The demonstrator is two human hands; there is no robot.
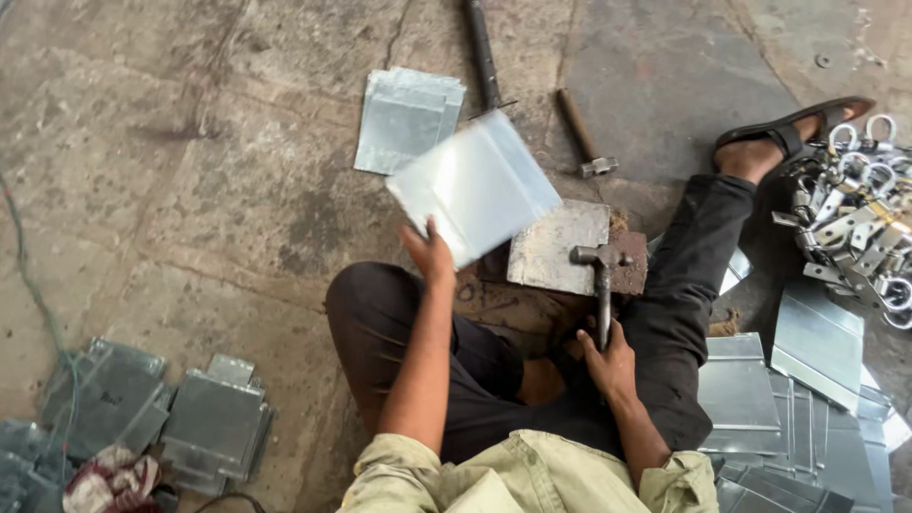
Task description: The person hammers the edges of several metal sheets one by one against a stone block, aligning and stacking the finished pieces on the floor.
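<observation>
Sheet-metal plate [478,185], shiny and rectangular, is held up off the concrete floor [190,171] by the left hand [432,256]. Hand grips the plate at its lower-left corner, fingers closed around the edge, thumb on the upper face. Plate is blurred and tilted, and hangs just left of the steel block [556,245] without clearly touching it.

Right hand [608,361] is clenched around the lower end of the hammer [602,285] handle. Hammer head rests on the right edge of the steel block; handle runs from there straight back toward the person's lap. Fist fully closed, no gap visible between fingers and handle.

Person sits on the floor, dark-trousered legs spread either side of the block, one sandalled foot [788,138] out toward the upper right.

On the floor:
- A small stack of flat plates [404,119] lies beyond the held plate, toward the top edge, partly overlapped by it in view.
- A second hammer [584,138] lies just beyond the block.
- A dark rod [482,52] runs from the top edge down toward the held plate.
- A stack of flat sheets [798,408] sits at the right edge, beside the right leg.
- A heap of metal clamps [860,218] lies at the far right edge, near the foot.
- Folded metal pieces [180,418] are stacked in the lower-left corner, with a rag [109,480] just beside them.
</observation>
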